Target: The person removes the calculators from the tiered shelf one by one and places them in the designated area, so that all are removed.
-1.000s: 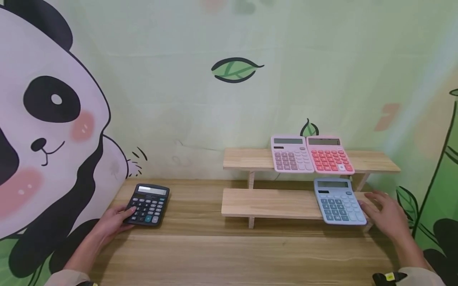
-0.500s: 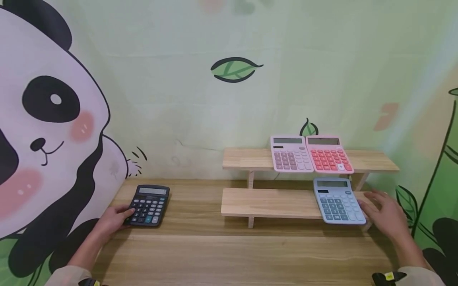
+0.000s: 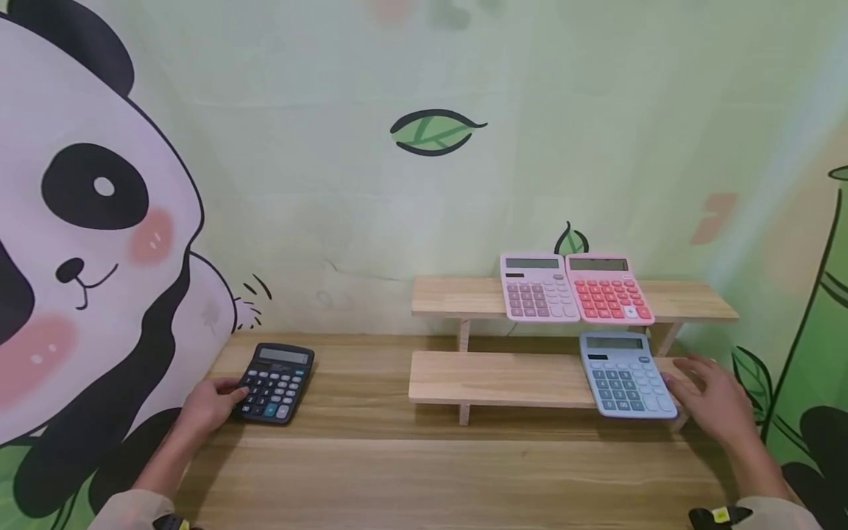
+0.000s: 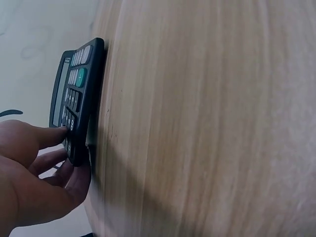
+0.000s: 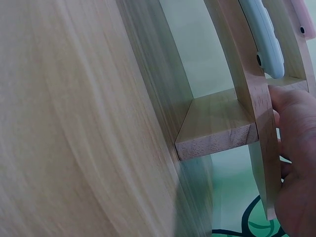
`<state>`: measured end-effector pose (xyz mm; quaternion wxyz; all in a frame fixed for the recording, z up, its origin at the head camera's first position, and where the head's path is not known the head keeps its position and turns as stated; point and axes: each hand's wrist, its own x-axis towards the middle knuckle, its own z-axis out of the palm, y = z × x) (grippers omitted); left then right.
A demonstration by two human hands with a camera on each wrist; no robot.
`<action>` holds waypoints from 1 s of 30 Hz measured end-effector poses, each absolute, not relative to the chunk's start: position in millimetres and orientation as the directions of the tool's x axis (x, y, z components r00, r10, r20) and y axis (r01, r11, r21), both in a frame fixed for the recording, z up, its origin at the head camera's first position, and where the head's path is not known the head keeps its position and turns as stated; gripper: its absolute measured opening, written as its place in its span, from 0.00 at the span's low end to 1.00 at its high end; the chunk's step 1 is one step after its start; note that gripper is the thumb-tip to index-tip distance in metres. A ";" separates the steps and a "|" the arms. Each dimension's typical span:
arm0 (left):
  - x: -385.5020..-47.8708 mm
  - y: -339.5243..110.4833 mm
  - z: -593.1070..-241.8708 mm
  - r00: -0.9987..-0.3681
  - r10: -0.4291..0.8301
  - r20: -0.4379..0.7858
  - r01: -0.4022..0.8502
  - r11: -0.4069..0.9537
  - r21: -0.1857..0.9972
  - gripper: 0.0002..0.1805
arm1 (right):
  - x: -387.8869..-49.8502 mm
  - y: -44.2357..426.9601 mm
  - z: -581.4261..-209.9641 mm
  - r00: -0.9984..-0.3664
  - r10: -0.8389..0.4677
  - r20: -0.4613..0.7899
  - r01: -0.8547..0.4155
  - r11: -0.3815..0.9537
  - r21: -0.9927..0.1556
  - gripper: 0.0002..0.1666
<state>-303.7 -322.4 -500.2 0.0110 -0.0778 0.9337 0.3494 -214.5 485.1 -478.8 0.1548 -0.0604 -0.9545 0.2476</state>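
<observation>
My left hand point(image 3: 210, 406) pinches a black calculator point(image 3: 274, 384) by its lower left corner, thumb on the keys and fingers under it. In the left wrist view the corner by my fingers stands slightly off the wooden table. A light blue calculator point(image 3: 628, 374) leans on the lower step of a two-tier wooden stand point(image 3: 490, 375). At that step's right end rests my right hand point(image 3: 718, 397), its thumb beside the blue calculator's lower right edge. In the right wrist view the other fingers lie loosely bent behind the board, partly hidden.
On the upper step a lilac calculator point(image 3: 539, 287) and a pink calculator point(image 3: 609, 288) stand side by side. The wooden table point(image 3: 424, 478) runs back to a green wall cloth point(image 3: 318, 184) with a large panda print on the left.
The glare on the black calculator's display has faded and its near edge has shifted slightly toward me with my left hand. My right hand and the blue calculator hold their place.
</observation>
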 end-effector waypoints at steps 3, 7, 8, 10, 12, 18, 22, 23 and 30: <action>-303.7 -320.5 -499.9 -0.986 -0.153 -0.065 -0.159 0.752 0.639 0.27 | -215.6 485.1 -476.9 -0.943 0.187 0.277 0.033 0.877 -0.479 0.40; -303.4 -317.8 -500.3 -0.980 -0.179 -0.083 -0.189 0.743 0.642 0.27 | -216.2 485.2 -474.1 -0.943 0.191 0.273 0.041 0.879 -0.474 0.40; -303.6 -317.4 -500.7 -0.978 -0.187 -0.088 -0.200 0.743 0.639 0.27 | -216.2 485.1 -473.7 -0.944 0.195 0.267 0.046 0.878 -0.477 0.40; -303.4 -316.4 -501.1 -0.975 -0.201 -0.096 -0.215 0.745 0.631 0.26 | -216.1 484.4 -473.4 -0.945 0.200 0.260 0.053 0.875 -0.481 0.41; -303.3 -315.7 -501.2 -0.972 -0.212 -0.101 -0.228 0.749 0.622 0.26 | -216.1 483.9 -473.3 -0.946 0.201 0.255 0.054 0.871 -0.487 0.41; -303.0 -317.3 -502.9 -0.967 -0.229 -0.116 -0.250 0.740 0.624 0.27 | -215.3 482.4 -474.4 -0.948 0.196 0.250 0.048 0.866 -0.498 0.42; -301.7 -319.7 -504.9 -0.962 -0.238 -0.132 -0.267 0.728 0.631 0.28 | -214.5 482.2 -476.9 -0.951 0.193 0.241 0.051 0.868 -0.495 0.42; -301.4 -319.7 -505.2 -0.961 -0.241 -0.135 -0.271 0.727 0.631 0.28 | -214.2 482.0 -477.2 -0.951 0.192 0.244 0.050 0.870 -0.491 0.41; -300.8 -317.4 -507.3 -0.961 -0.255 -0.109 -0.265 0.731 0.629 0.29 | -212.3 482.8 -476.2 -0.949 0.185 0.257 0.043 0.879 -0.475 0.40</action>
